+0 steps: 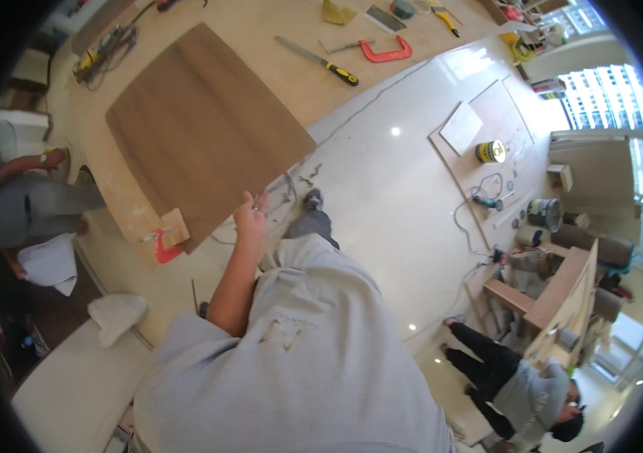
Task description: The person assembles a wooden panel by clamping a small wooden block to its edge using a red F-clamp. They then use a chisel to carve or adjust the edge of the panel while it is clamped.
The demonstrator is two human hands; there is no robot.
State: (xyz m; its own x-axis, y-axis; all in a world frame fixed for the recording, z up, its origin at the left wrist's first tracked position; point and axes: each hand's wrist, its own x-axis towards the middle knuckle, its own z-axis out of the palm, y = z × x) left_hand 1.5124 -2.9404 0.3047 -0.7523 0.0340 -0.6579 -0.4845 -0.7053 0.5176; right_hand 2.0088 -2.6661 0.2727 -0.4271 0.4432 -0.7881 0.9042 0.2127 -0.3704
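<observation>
My left hand (250,213) is at the near edge of a brown wood-grain board (204,124), its fingers loosely apart. A small greyish spot shows among the fingers, too small to make out. The board lies on a pale workbench (291,98). At its near left corner a red clamp (163,248) sits with a small wood block (175,226) on the board. To the right of the board lie a yellow-and-black handled file or saw (318,60) and a second red clamp (386,51). My right hand is out of view.
A person in grey (27,196) stands left of the bench. Another person (518,385) is at the lower right beside a wooden frame (556,287). On the floor board are a yellow-and-black can (491,152) and a corded power tool (489,202). A yellow power tool (97,59) lies at far left.
</observation>
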